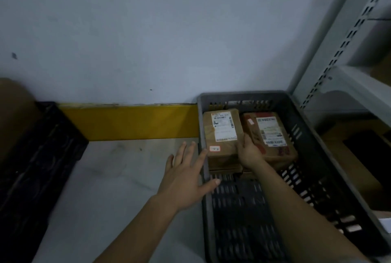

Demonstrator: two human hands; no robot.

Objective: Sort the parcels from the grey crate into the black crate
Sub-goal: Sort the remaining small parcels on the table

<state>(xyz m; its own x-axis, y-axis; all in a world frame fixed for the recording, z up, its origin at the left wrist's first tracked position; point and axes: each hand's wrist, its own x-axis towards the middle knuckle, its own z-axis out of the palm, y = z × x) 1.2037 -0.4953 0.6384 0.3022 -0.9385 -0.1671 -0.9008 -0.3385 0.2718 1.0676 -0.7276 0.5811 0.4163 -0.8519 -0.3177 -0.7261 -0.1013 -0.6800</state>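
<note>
Two parcels [222, 135] lie lengthwise in the grey crate [317, 157], right hand [249, 150] between.

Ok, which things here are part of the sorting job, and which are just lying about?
Job:
- grey crate
- left parcel
- right parcel
- black crate
- right hand on the left parcel
- left hand, open

Lying about:
- metal shelving
- yellow strip
</note>
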